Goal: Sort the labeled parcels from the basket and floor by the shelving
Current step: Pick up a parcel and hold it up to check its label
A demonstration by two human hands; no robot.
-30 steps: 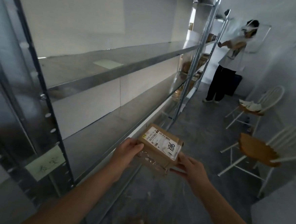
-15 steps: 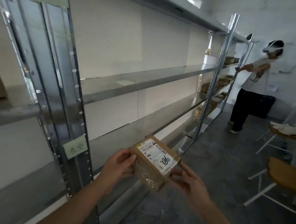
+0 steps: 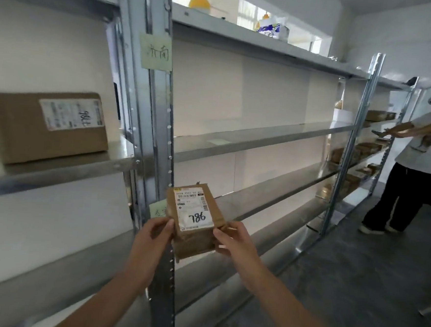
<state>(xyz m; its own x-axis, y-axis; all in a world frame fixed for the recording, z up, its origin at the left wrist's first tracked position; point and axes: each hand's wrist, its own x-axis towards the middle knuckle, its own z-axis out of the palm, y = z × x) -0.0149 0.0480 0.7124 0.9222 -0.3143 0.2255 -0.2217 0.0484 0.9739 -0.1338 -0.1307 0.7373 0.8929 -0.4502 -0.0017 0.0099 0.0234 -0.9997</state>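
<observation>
Fig.: L hand (image 3: 157, 233) & R hand (image 3: 232, 237) pinch small parcel (image 3: 195, 219) marked 786, held w/ both before shelving upright (image 3: 157, 144). Larger box (image 3: 45, 126), same no., already shelved at left; this one not yet placed.

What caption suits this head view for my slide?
Left hand and right hand hold a small parcel marked 786 before shelving; a larger labeled box sits on the left shelf.

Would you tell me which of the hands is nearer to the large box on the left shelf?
Left. The left hand grips the small parcel on its left edge, below and right of the large box; the right hand grips its right edge, farther off.
</observation>
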